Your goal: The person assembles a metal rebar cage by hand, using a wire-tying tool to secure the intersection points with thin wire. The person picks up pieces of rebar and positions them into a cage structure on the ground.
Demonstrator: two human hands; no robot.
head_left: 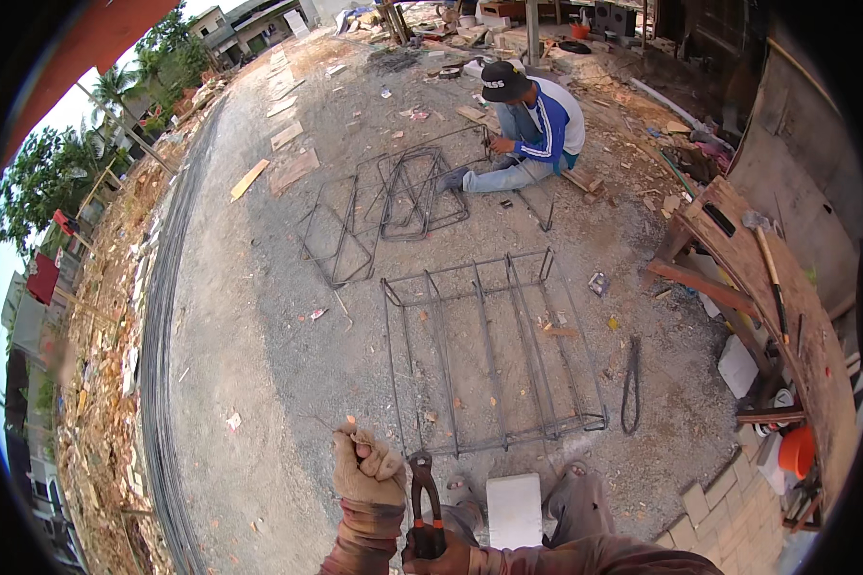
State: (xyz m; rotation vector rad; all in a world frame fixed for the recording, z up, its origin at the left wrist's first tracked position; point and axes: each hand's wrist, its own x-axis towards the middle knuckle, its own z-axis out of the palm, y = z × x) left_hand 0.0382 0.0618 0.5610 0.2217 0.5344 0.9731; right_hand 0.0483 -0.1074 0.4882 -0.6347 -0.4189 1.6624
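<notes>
**Pincers and wire at the near end of a steel cage**

The left hand (366,467), in a worn glove, is raised with its fingers closed in a fist around a thin piece of wire (334,423), which is hard to see against the ground. The right hand (438,554) grips the red handles of the pincers (424,498), holding them upright with the jaws up, just beside the near end of the rebar cage (494,350). This cage lies flat on the gravel ground (259,383), so its corners are easy to reach from a sitting place. A white block (514,510) stands between the person's knees. The lower edge cuts off the right hand. Further away, a co-worker (527,129) sits at another cage (393,196).
</notes>
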